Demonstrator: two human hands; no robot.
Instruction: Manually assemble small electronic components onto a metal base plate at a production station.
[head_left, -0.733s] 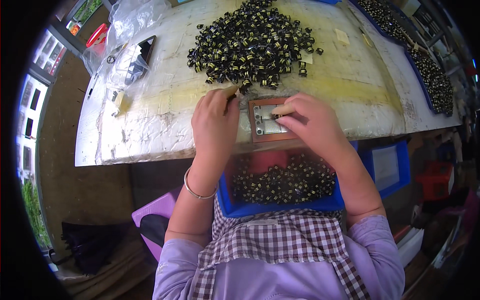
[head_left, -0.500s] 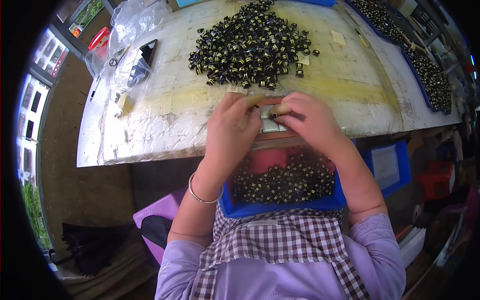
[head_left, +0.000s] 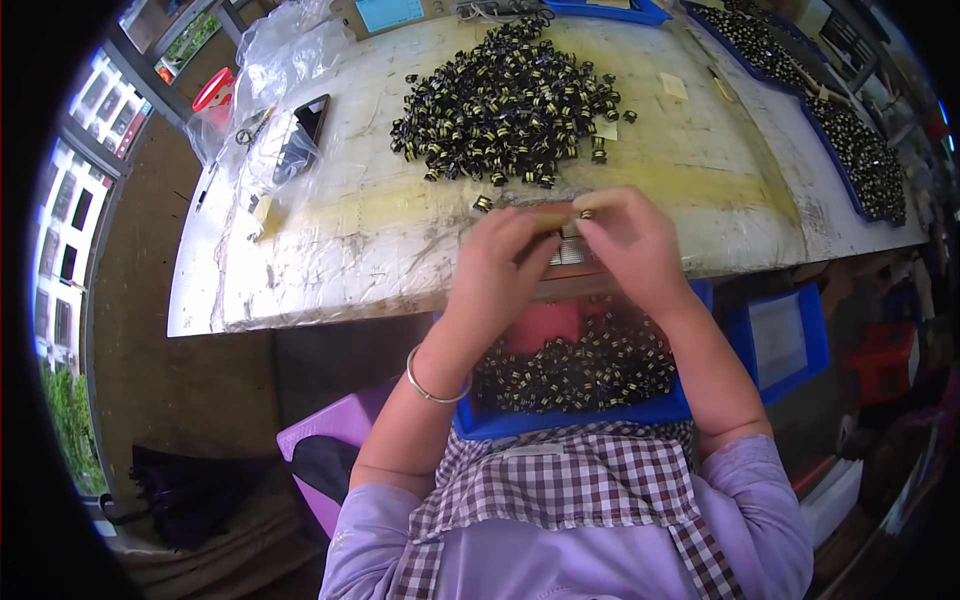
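My right hand point(head_left: 640, 250) pinches a small black part with yellow bands point(head_left: 587, 214) between thumb and forefinger. Close beside it, my left hand point(head_left: 500, 265) has its fingers drawn together, and whatever is between them is hidden. Tan coverings show on some fingertips. Beneath both hands lies a ribbed metal plate point(head_left: 572, 252) in a reddish-brown frame, at the table's near edge. One loose banded part point(head_left: 483, 203) rests just beyond my left hand. Farther back a large heap of the same parts point(head_left: 505, 105) is piled on the table.
Below the table edge, a blue tray point(head_left: 500, 425) full of such parts sits at my lap. A phone point(head_left: 302, 135), plastic bags point(head_left: 285, 60) and a red container point(head_left: 213, 90) are at the left. Filled blue trays point(head_left: 850, 165) stand far right; another blue tray point(head_left: 775, 335) is lower right.
My right hand has lifted off the ribbed plate and now shows a banded part in its fingertips. My left hand has moved right over the plate. A loose part now shows beyond it.
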